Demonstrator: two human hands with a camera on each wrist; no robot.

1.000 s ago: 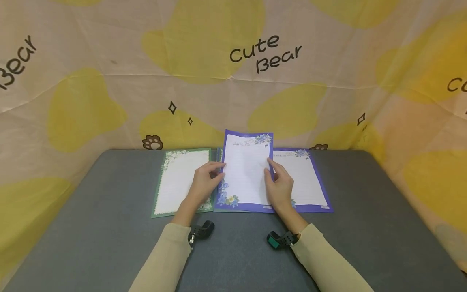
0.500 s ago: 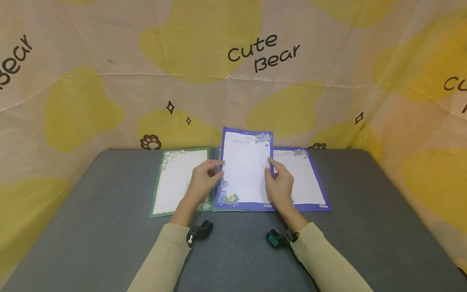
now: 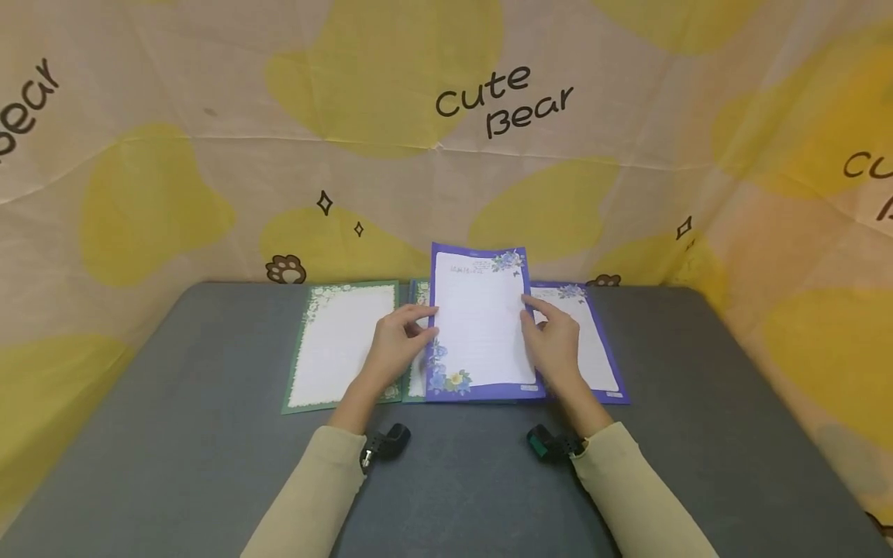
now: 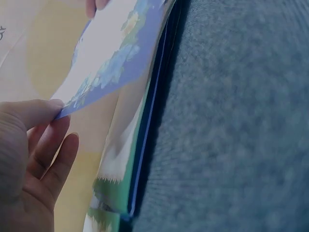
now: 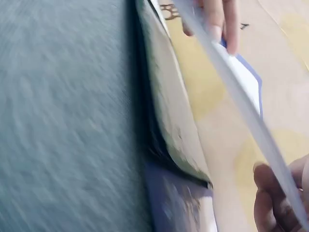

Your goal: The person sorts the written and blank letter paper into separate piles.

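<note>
Purple-bordered white rectangular paper sheet [image 3: 481,325] held tilted over a green-bordered white paper pile [image 3: 417,380], left hand [image 3: 391,345] at 9 o'clock and right hand [image 3: 556,345] at 3 pinching its edges, fingers nearly closed; judged step: two-handed transfer, next move calling for even grip.

- A dark grey table [image 3: 160,465] fills the lower part of the head view, its far corners rounded.
- A pale cloth [image 3: 418,190] hangs behind it, with yellow patches [image 3: 149,209] and a horizontal crease [image 3: 628,164].
- Black lettering [image 3: 505,105] on the cloth reads "cute Bear"; more is cut off at both sides.
- One paw print [image 3: 285,270] shows above the table's far edge; another [image 3: 604,280] is partly hidden.
- Small diamond-shaped stars [image 3: 325,203] are printed above.
</note>
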